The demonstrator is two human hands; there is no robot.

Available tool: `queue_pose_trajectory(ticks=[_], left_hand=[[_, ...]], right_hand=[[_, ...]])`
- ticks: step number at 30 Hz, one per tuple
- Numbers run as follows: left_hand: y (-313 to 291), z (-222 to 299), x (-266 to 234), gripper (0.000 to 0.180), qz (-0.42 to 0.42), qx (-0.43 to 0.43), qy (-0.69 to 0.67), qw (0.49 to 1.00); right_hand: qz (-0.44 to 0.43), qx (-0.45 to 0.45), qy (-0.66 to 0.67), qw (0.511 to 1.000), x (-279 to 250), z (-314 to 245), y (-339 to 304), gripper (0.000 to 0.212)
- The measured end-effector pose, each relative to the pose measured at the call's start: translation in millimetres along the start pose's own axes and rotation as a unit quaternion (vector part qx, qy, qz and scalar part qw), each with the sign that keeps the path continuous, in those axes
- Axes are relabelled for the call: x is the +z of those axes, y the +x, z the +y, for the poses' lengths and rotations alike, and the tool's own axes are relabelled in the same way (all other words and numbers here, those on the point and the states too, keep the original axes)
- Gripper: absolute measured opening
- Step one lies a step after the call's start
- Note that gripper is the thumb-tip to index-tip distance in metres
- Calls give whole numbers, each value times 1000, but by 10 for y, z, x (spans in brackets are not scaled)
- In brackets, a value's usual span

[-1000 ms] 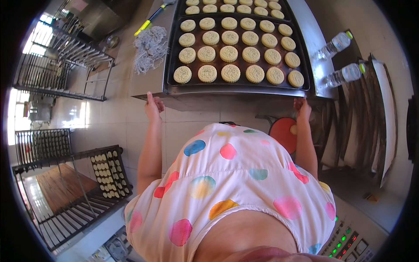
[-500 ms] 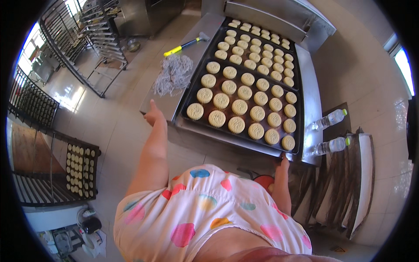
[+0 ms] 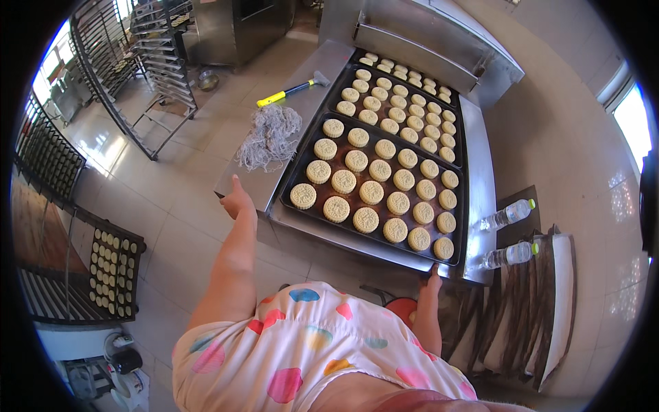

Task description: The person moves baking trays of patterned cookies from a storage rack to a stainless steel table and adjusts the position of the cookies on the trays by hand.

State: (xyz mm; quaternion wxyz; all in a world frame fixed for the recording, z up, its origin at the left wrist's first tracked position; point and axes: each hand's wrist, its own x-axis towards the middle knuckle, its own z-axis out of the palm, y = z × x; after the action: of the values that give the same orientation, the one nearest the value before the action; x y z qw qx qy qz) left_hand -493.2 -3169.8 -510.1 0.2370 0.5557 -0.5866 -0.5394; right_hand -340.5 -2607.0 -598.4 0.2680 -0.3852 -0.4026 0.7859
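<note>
A steel table [image 3: 257,182] carries a dark baking tray [image 3: 351,199] full of round, pale, patterned mooncakes [image 3: 371,192]. More trays of the same cakes line up behind it, toward the steel hood. My left hand [image 3: 237,199] holds the table's near left corner, thumb on top and the other fingers mostly hidden. My right hand [image 3: 432,277] is closed on the front edge, just below the tray's near right corner. On the table's left side lie a grey stringy bundle [image 3: 271,134] and a scraper [image 3: 294,88] with a yellow and black handle.
Two clear bottles [image 3: 508,215] with green caps lie at the table's right. Stained boards or cloths [image 3: 559,302] stand beside the right wall. Wheeled racks [image 3: 168,82] are at the far left. A rack at lower left holds another cake tray [image 3: 132,275].
The view has shifted slightly, so the table's front edge and the trays sit a little lower in the picture. Both hands keep their places on the table.
</note>
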Motion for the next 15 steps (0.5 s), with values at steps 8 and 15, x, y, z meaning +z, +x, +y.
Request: queue_pose_trajectory(ticks=[8, 15], left_hand=[[87, -56, 33, 93, 9, 6, 20, 1000], [91, -79, 52, 93, -3, -1, 26, 1000]], right_hand=[[-9, 1, -35, 999, -24, 25, 51, 39], [27, 10, -85, 996, -47, -23, -50, 48]])
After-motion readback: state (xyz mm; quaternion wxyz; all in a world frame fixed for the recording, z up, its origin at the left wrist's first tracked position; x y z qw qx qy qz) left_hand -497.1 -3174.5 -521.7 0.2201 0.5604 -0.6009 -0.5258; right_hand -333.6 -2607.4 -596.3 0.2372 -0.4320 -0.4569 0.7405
